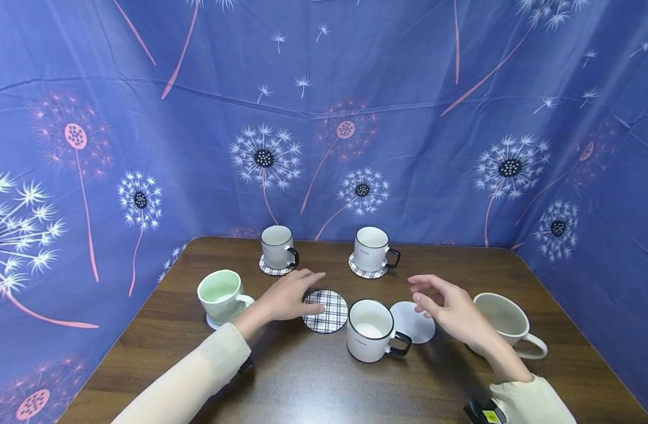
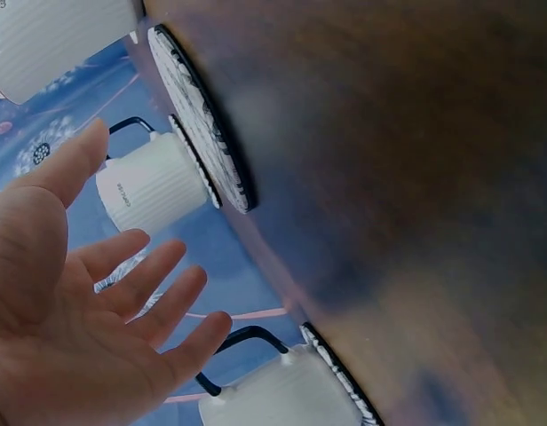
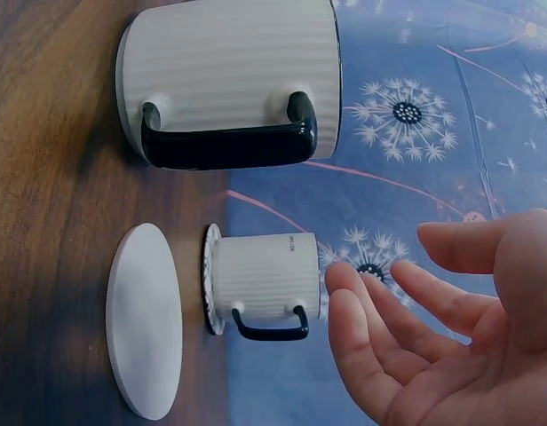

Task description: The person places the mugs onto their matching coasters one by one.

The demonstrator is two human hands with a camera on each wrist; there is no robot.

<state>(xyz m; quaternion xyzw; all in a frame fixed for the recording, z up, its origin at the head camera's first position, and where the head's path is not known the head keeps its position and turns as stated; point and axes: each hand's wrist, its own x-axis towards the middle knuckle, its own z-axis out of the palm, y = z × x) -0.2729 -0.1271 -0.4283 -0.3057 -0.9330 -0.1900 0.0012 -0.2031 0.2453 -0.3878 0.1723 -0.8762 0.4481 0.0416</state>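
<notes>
My left hand (image 1: pixel 284 297) hovers with spread fingers beside a round plaid coaster (image 1: pixel 329 312), holding nothing. To that coaster's right stands a white ribbed mug (image 1: pixel 365 344) with a black handle, directly on the table. Right of the mug lies a plain white coaster (image 1: pixel 416 324). My right hand (image 1: pixel 451 309) is raised just beyond it, its fingers loosely bent and nothing between them. In the right wrist view a clear gap separates those fingers from the ribbed mug (image 3: pixel 229 71) and the white coaster (image 3: pixel 145 319). The left wrist view shows the left palm (image 2: pixel 87 328) bare.
At the back, a grey-white mug (image 1: pixel 277 250) and another ribbed mug (image 1: pixel 370 250) sit on plaid coasters. A pale green mug (image 1: pixel 220 303) stands on a coaster at left. The right forearm partly covers a large beige mug (image 1: pixel 506 321). Blue dandelion-print cloth (image 1: pixel 419 153) borders the wooden table (image 1: pixel 303 383).
</notes>
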